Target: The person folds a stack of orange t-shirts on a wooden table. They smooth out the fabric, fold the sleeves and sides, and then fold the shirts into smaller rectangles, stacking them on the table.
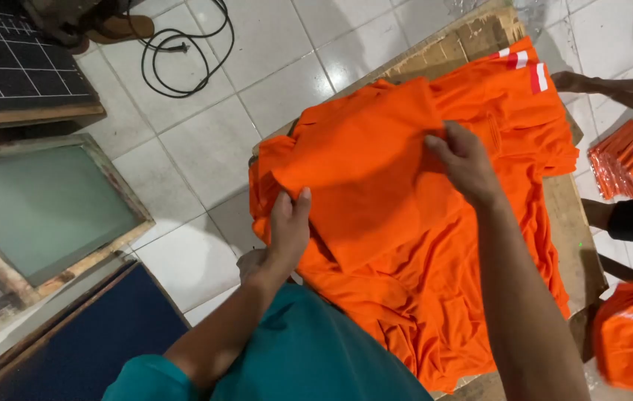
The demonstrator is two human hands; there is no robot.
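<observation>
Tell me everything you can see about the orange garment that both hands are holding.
The orange garment is bright orange cloth, thin and slightly shiny, with red and white stripes at its far end. It lies spread and wrinkled on a wooden board, its near edge hanging over. One part is folded over the rest. The left hand pinches the fold's near corner; the right hand grips its far edge.

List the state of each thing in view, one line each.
orange shirt: partly folded, top of the pile, pinched by both hands
left hand: gripping the shirt's near edge
right hand: gripping the shirt's far fold
orange pile: spread, rumpled on the wooden board
black cable: loosely coiled on the tile floor
screen frame: lying flat on the floor
</observation>
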